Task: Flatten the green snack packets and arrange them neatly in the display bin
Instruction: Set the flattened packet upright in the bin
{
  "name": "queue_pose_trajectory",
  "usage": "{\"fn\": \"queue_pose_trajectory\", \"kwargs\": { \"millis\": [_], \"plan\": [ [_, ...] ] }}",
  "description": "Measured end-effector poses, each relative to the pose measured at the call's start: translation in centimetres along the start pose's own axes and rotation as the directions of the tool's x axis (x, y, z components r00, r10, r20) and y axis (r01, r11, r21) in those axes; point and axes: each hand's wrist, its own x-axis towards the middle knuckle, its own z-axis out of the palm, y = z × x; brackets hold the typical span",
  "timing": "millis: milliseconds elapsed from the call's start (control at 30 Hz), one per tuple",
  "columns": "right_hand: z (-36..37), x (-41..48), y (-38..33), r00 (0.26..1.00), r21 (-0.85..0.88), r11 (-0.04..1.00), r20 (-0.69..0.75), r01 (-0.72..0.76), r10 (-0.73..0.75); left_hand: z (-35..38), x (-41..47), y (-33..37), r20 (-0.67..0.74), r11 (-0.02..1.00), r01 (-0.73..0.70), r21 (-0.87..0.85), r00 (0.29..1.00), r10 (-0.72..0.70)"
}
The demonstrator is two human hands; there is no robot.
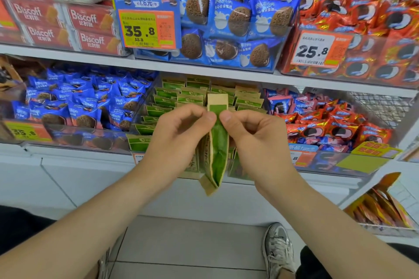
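In front of the lower shelf's (204,182) front edge, the left hand (179,138) and right hand (256,140) each pinch with thumb and curled fingers near the top of one green snack packet (218,152), which hangs upright between them. Behind it, the display bin (145,106) at the shelf's middle holds rows of like green packets (192,95), too many and overlapped to count. Two bins flank it: blue cookie packs (86,102) left, red and pink packs (322,124) right.
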Motion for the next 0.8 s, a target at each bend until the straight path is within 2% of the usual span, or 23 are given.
{"fn": "queue_pose_trajectory", "kwargs": {
  "millis": [67,200,267,333,400,467,533,567,600,667,733,800],
  "plan": [
    [-0.1,0.0,0.0,0.998,0.02,0.998,-0.007,-0.061,0.061,0.0,-0.1,0.0,0.042,0.998,0.047,-0.049,0.998,-0.045],
    [0.2,-0.6,-0.1,0.968,0.201,0.947,0.05,-0.249,0.244,0.2,-0.4,0.3,0.05,0.995,0.085,-0.045,0.995,-0.083],
    [0.2,-0.6,-0.4,0.967,0.219,0.942,0.065,-0.254,0.246,0.2,-0.3,0.2,0.035,0.995,0.09,-0.044,0.995,-0.088],
    [0.2,-0.5,-0.7,0.983,0.121,0.976,0.065,-0.18,0.173,0.0,-0.1,0.2,-0.002,0.993,0.091,-0.069,0.996,-0.091],
    [0.2,-0.7,-0.9,0.982,-0.05,0.992,0.144,-0.117,0.123,0.0,0.3,0.4,-0.042,0.985,0.1,-0.138,0.993,-0.107],
    [0.2,-1.0,-0.9,0.947,-0.152,0.973,0.245,-0.174,0.208,-0.1,0.7,0.7,-0.091,0.968,0.119,-0.223,0.986,-0.142],
    [0.3,-1.3,-0.8,0.91,-0.108,0.956,0.293,-0.272,0.292,-0.2,0.9,0.6,-0.121,0.95,0.13,-0.283,0.978,-0.17],
    [0.4,-1.4,-0.7,0.915,-0.068,0.956,0.279,-0.285,0.292,-0.3,1.0,0.5,-0.12,0.948,0.133,-0.288,0.977,-0.174],
    [0.6,-1.4,-0.6,0.939,-0.039,0.966,0.231,-0.254,0.256,-0.3,0.9,0.4,-0.109,0.952,0.139,-0.271,0.979,-0.174],
    [0.8,-1.3,-0.1,0.985,-0.049,0.994,0.132,-0.1,0.106,-0.3,0.6,0.3,-0.074,0.973,0.144,-0.181,0.984,-0.16],
    [0.7,-1.1,0.3,0.995,-0.121,0.992,0.101,0.017,-0.005,0.0,0.0,0.3,-0.04,0.981,0.148,-0.127,0.987,-0.154],
    [0.6,-1.1,0.4,0.996,-0.187,0.981,0.083,0.058,-0.043,0.3,-0.5,0.1,-0.014,0.981,0.161,-0.112,0.986,-0.163]
  ]
}}
